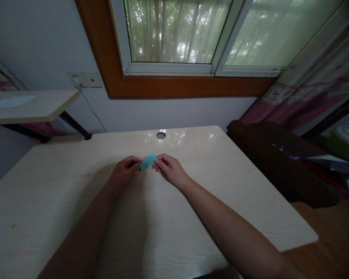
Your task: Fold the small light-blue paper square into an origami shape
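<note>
A small teal piece of paper (pixel 148 161) is held just above the pale wooden table (pixel 61 186), near its middle. My left hand (pixel 126 170) pinches the paper's left end with curled fingers. My right hand (pixel 169 169) pinches its right end in the same way. Both forearms reach in from the bottom of the view and meet at the paper.
A round cable hole (pixel 161 135) sits near the table's far edge. A wall socket (pixel 83 79) with a cord is on the wall behind, under a window (pixel 174 35). A side shelf (pixel 31 104) juts in at left. Dark furniture (pixel 279 155) stands right of the table.
</note>
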Tool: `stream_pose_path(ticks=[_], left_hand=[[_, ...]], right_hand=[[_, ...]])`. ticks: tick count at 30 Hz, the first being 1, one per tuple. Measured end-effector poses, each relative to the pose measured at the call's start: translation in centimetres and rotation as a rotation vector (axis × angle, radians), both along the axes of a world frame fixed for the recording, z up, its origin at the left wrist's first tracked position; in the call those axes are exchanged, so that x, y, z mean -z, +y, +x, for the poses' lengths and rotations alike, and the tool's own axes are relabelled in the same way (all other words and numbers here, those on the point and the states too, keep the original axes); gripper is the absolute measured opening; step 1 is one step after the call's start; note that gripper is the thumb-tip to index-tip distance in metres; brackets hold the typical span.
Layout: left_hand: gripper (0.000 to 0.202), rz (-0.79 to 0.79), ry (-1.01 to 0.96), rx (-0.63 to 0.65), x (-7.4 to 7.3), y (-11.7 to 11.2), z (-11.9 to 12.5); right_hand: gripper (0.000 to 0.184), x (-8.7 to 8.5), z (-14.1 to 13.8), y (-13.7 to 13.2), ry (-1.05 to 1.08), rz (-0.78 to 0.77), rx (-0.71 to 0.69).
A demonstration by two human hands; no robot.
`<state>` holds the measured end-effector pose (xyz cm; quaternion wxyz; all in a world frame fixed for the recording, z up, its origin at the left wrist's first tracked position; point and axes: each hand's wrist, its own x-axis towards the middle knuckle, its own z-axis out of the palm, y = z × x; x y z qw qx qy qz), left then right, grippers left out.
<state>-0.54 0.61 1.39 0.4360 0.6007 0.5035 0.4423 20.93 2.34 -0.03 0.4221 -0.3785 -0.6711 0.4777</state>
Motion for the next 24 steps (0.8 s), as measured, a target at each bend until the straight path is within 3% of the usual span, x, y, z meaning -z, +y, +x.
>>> stream_pose_path(ticks=[8, 14, 19, 24], left_hand=[[0.02, 0.001, 0.019, 0.04, -0.41, -0.12, 0.21], [0.022, -0.009, 0.129, 0.137, 0.05, -0.15, 0.35], [0.02, 0.031, 0.282, 0.136, 0.27, -0.18, 0.35], [0.022, 0.083, 0.379, 0.083, 0.04, -0.34, 0.54]], right_hand=[[0.027, -0.25, 0.02, 0.0, 0.002, 0.002, 0.015], [0.025, 0.18, 0.12, 0.12, -0.018, 0.011, -0.012], [0.022, -0.4, 0.03, -0.26, -0.082, 0.073, -0.076], [0.04, -0.59, -0.22, -0.64, -0.024, 0.102, -0.047]])
